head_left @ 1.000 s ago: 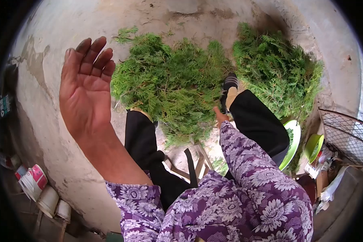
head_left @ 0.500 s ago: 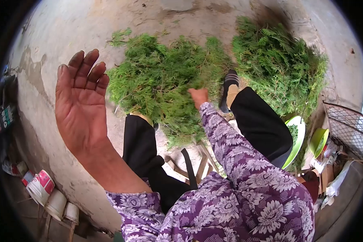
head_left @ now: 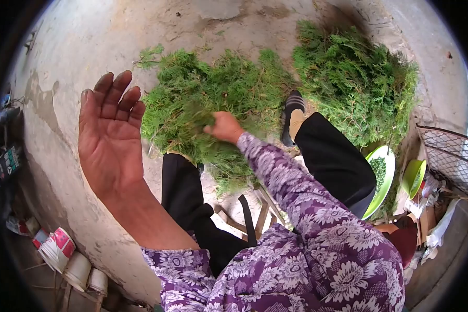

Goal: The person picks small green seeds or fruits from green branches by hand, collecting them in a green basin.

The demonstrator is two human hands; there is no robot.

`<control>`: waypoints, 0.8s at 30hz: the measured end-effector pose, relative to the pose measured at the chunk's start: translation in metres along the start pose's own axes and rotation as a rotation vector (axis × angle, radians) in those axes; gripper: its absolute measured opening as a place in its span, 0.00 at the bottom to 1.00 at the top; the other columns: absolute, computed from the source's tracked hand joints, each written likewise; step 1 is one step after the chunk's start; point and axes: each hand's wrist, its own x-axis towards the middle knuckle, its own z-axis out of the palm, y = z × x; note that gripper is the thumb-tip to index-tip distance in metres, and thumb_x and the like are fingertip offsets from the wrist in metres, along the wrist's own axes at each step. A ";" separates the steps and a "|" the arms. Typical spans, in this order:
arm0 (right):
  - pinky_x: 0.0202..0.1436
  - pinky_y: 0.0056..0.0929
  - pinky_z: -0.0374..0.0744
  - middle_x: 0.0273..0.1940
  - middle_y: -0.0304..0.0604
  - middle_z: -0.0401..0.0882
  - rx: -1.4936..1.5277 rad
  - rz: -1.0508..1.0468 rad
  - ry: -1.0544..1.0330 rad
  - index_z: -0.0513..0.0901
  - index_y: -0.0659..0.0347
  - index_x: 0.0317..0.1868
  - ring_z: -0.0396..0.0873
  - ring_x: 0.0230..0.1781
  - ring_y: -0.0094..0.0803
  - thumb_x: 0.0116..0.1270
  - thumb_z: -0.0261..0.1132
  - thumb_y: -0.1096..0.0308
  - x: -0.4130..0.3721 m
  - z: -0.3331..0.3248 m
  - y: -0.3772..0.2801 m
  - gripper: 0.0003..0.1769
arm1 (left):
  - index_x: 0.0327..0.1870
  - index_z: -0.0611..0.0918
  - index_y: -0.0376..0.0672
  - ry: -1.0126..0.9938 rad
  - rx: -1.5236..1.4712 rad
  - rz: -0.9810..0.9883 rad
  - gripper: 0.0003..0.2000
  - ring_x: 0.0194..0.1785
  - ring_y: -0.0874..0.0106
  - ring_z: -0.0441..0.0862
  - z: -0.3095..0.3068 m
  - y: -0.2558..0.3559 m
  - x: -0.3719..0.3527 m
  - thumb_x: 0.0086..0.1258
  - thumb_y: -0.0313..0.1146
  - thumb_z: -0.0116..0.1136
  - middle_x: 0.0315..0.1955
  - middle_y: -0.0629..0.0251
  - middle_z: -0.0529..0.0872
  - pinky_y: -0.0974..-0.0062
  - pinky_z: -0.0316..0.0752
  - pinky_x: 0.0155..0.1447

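My left hand is raised at the left, palm showing, fingers stretched up and slightly curled, with nothing in it. Its fingertips look dark. My right hand is closed around a green sprig that is smeared by motion, over the left pile of feathery green branches. A second pile of branches lies to the right, beyond my shoe.
A green basin holding small green bits stands right of my knee, beside a smaller green bowl. Wire mesh leans at the far right. White buckets stand at lower left. Wooden stool parts show between my legs.
My right hand has moved left across the pile with the sprig. My left hand has shifted slightly right and down in the view.
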 end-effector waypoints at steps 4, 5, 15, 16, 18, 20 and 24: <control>0.44 0.34 0.75 0.33 0.54 0.79 -0.091 0.229 0.019 0.79 0.64 0.39 0.77 0.34 0.44 0.44 0.64 0.52 0.014 -0.038 0.070 0.26 | 0.48 0.71 0.32 0.036 0.023 0.012 0.17 0.43 0.68 0.74 0.004 -0.001 0.000 0.69 0.38 0.43 0.44 0.51 0.75 0.74 0.70 0.48; 0.47 0.35 0.74 0.38 0.56 0.77 -0.142 0.247 0.132 0.78 0.65 0.42 0.76 0.39 0.44 0.43 0.65 0.51 0.014 -0.046 0.082 0.29 | 0.48 0.71 0.32 0.028 0.023 0.006 0.17 0.43 0.68 0.74 0.005 -0.002 0.000 0.69 0.38 0.42 0.44 0.51 0.75 0.74 0.70 0.47; 0.66 0.43 0.51 0.65 0.61 0.43 0.489 0.832 0.590 0.37 0.58 0.67 0.44 0.66 0.53 0.36 0.68 0.35 0.033 -0.047 0.191 0.67 | 0.49 0.70 0.32 0.035 -0.008 -0.017 0.17 0.42 0.68 0.75 -0.001 -0.002 0.002 0.69 0.38 0.42 0.44 0.51 0.76 0.74 0.71 0.46; 0.65 0.39 0.53 0.65 0.61 0.45 0.430 0.870 0.537 0.35 0.63 0.66 0.48 0.66 0.49 0.36 0.68 0.34 0.036 -0.049 0.166 0.70 | 0.49 0.70 0.32 0.038 -0.006 -0.018 0.17 0.42 0.68 0.75 -0.001 -0.002 0.003 0.69 0.38 0.42 0.44 0.51 0.76 0.74 0.71 0.46; 0.64 0.36 0.56 0.64 0.62 0.48 0.375 0.887 0.479 0.33 0.70 0.65 0.53 0.64 0.47 0.35 0.71 0.40 0.043 -0.055 0.116 0.71 | 0.49 0.70 0.32 0.048 0.000 -0.014 0.17 0.42 0.67 0.75 -0.001 -0.003 0.003 0.69 0.38 0.42 0.44 0.51 0.76 0.74 0.71 0.46; 0.64 0.36 0.58 0.62 0.63 0.51 0.279 0.895 0.458 0.32 0.71 0.64 0.56 0.63 0.48 0.36 0.72 0.44 0.061 -0.044 0.101 0.70 | 0.49 0.70 0.32 0.057 0.001 -0.015 0.17 0.42 0.67 0.75 -0.001 -0.002 0.003 0.69 0.38 0.42 0.44 0.51 0.76 0.75 0.71 0.46; 0.59 0.34 0.65 0.57 0.65 0.60 0.452 0.868 0.452 0.45 0.77 0.62 0.65 0.56 0.48 0.40 0.73 0.59 0.081 -0.032 0.098 0.58 | 0.49 0.70 0.32 0.060 -0.028 -0.026 0.17 0.42 0.67 0.75 0.000 -0.001 0.003 0.69 0.38 0.42 0.44 0.51 0.76 0.75 0.71 0.46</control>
